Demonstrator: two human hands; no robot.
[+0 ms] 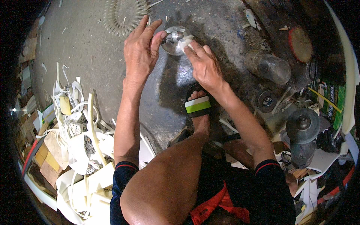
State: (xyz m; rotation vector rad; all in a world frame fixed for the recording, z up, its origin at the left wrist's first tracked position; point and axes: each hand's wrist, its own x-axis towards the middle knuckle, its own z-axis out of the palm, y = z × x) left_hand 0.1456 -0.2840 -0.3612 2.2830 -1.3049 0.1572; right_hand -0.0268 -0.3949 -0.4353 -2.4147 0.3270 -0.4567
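My left hand [141, 52] is raised over the floor with its fingers stretched and apart. Its thumb tip is right beside a silvery metal fitting [174, 36] with a rounded end; whether they touch I cannot tell. Around and under the fitting is a shiny round metal piece [171, 48]. On the fitting's right, my right hand [205, 65] holds a small white piece [186, 42] under its fingertips, close against the metal. The underside of that hand, thumb included, is hidden.
A pale coiled hose [125, 17] lies at the far left. White strips and offcuts [80, 150] are heaped at the near left. To the right are a clear plastic container [268, 66], a dark disc [266, 101] and a lidded vessel [303, 122]. My sandalled foot [197, 104] stands below my hands.
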